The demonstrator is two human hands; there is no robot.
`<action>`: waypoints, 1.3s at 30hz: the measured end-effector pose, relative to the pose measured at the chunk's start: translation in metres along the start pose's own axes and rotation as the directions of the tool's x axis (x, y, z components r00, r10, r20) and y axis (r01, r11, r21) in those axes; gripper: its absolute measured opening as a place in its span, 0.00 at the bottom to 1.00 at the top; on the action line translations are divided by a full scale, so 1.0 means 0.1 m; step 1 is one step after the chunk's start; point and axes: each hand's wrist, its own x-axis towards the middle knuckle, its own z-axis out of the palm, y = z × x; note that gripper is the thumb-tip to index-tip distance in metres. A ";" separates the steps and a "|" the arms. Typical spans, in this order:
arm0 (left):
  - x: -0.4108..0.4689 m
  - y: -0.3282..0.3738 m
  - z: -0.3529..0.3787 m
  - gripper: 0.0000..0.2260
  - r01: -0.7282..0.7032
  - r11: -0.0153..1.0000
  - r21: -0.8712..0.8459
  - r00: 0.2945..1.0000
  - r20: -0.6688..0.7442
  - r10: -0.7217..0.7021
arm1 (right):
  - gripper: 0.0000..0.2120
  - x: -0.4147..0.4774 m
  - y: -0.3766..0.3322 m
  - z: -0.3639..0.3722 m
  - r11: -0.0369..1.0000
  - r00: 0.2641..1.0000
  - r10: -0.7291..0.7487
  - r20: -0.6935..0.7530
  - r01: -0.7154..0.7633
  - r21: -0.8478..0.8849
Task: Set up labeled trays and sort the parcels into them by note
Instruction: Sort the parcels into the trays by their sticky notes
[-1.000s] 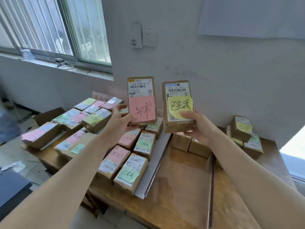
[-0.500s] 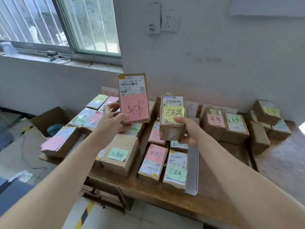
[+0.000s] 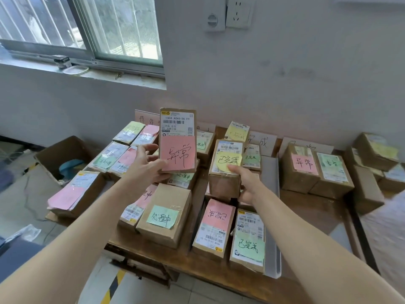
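So the right hand clamps the yellow-note parcel, and the left hand grips the pink-note parcel (both snug). I'd lay yellow flat, note up, mid tray.

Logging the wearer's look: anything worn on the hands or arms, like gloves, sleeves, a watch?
Nothing worn shows. The left hand and right hand are ungloved. The left forearm and right forearm are bare to the frame's edge, no sleeve in view. No watch or bracelet at either wrist.
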 end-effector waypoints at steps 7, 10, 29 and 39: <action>0.32 -0.12 0.02 0.20 0.051 0.999 -0.008 0.996 0.073 -0.050 | 0.03 0.31 0.02 -0.04 0.998 1.000 0.022 0.011 -0.022 0.066; 0.41 -0.13 0.01 0.21 0.053 0.998 -0.013 0.996 0.079 -0.052 | 0.08 0.38 0.02 -0.02 0.999 1.000 0.021 -0.002 -0.021 0.039; 0.74 0.15 -0.73 0.18 -0.037 0.999 -0.025 0.981 0.188 0.041 | 0.21 -0.02 -0.57 0.96 0.476 0.613 -0.776 -0.149 0.415 -0.776; 0.67 0.28 -1.29 0.21 -0.044 0.998 -0.043 0.982 0.182 0.052 | 0.17 -0.29 -0.61 1.80 -0.029 0.380 -0.894 0.237 0.480 -0.877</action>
